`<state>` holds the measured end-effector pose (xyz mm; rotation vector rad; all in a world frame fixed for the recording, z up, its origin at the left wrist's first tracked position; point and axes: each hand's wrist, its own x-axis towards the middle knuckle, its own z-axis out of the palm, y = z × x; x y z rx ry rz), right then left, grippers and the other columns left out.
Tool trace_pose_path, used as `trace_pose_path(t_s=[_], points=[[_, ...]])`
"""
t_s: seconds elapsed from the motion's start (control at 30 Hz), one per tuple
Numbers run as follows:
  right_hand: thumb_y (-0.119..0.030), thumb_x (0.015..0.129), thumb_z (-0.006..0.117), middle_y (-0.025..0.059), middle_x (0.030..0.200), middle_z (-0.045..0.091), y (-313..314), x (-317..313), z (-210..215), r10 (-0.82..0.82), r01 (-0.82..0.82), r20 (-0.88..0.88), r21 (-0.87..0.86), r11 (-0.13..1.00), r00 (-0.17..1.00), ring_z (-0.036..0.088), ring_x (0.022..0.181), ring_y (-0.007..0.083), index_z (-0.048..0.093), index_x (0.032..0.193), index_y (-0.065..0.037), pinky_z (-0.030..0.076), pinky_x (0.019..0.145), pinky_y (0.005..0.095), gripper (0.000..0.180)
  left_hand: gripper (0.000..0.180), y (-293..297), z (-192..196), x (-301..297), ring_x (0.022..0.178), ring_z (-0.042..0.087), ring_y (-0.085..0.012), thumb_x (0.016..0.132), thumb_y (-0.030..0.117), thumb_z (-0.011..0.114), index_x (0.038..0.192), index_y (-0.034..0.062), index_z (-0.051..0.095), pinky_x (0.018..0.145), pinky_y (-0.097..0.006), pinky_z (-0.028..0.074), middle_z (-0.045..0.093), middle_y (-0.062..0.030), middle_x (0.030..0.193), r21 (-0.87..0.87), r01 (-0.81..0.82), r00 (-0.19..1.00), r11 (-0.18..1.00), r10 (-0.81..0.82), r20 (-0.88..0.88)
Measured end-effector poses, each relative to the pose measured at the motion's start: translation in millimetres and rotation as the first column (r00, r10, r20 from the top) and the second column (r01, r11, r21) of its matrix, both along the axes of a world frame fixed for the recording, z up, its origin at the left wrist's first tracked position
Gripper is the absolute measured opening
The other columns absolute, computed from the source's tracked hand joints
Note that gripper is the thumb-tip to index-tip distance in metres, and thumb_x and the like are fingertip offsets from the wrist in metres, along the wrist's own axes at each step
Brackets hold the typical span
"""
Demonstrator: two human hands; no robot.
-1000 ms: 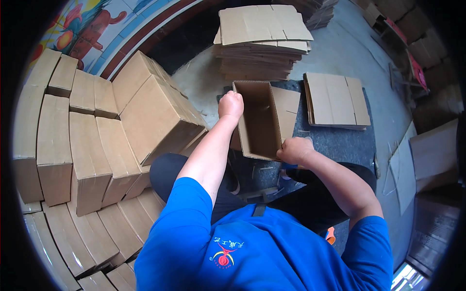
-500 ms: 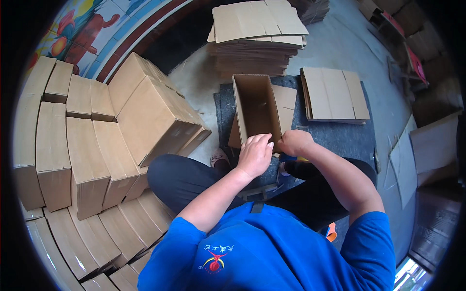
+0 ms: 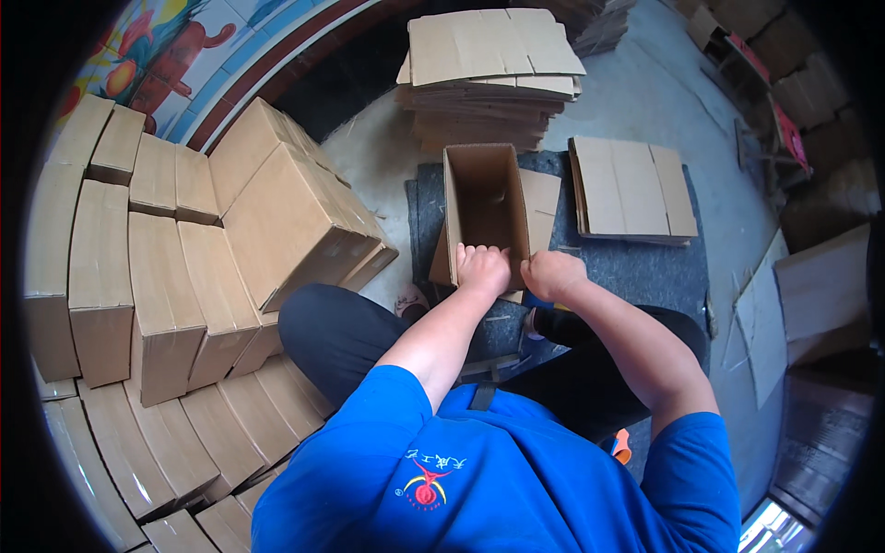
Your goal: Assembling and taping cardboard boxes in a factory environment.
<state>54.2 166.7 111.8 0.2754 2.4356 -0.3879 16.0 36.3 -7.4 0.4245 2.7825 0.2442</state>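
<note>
An open, empty-looking cardboard box (image 3: 483, 217) stands upright between my knees, its tall walls facing up at me. My left hand (image 3: 484, 269) is closed over its near edge, knuckles up and fingers folded toward the inside. Close beside it, my right hand (image 3: 555, 275) is curled into a fist at the near right corner, thumb against the box wall; its fingertips are hidden. Something small and blue shows beneath the right hand, too covered to name. A flat cardboard piece (image 3: 541, 198) lies under the box on a dark mat (image 3: 636, 276).
Flattened cartons (image 3: 636, 189) lie on the mat to the right. A tall stack of flat cardboard (image 3: 493, 46) stands beyond. Closed boxes (image 3: 166, 276) are piled along my left. More cardboard (image 3: 825, 276) leans at the far right. An orange object (image 3: 621, 447) sits beside my right hip.
My left hand has shifted from lying stretched over the box's near edge to folding its fingers down over it. My right hand moved slightly left, still at the corner.
</note>
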Motion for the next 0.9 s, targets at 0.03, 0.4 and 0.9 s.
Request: trace_pose_path(t_s=[0.03,0.4,0.9], points=[[-0.038,0.099,0.036,0.02,0.108,0.071,1.9,-0.3,1.6,0.008,-0.008,0.002,-0.01,1.0,1.0,0.067,0.105,0.0351,0.073,0.102,-0.004,0.051,0.095,0.0435,0.051,0.044,2.9,2.7,-4.5,0.117,0.055,-0.0294,0.101,0.04,0.043,0.107,0.0078,0.073,0.115,-0.049,0.024,0.068,-0.0127,0.113,-0.049,0.03,0.999,0.998,-0.029,0.034],[-0.037,0.098,0.035,0.0226,0.104,0.07,7.9,-4.0,-5.2,0.045,-0.045,0.003,-0.07,0.997,0.999,0.067,0.102,0.0378,0.073,0.097,0.0,0.051,0.092,0.0454,0.053,0.076,35.4,72.2,-118.3,0.152,0.01,-0.0279,0.087,0.024,0.065,0.153,0.0098,0.03,0.122,-0.048,0.011,0.019,-0.0112,0.163,0.179,-0.053,0.983,0.982,0.083,-0.165],[-0.036,0.101,0.037,0.0214,0.099,0.072,7.1,-5.0,-4.7,0.131,-0.131,-0.014,-0.064,0.989,0.991,0.069,0.097,0.0376,0.073,0.094,-0.002,0.053,0.088,0.0474,0.05,0.033,-6.2,50.1,-57.7,0.119,0.055,-0.0297,0.082,0.007,0.057,0.113,0.0106,0.067,0.102,-0.043,0.042,0.063,-0.0085,0.12,0.545,0.069,0.984,0.836,0.033,-0.175]])
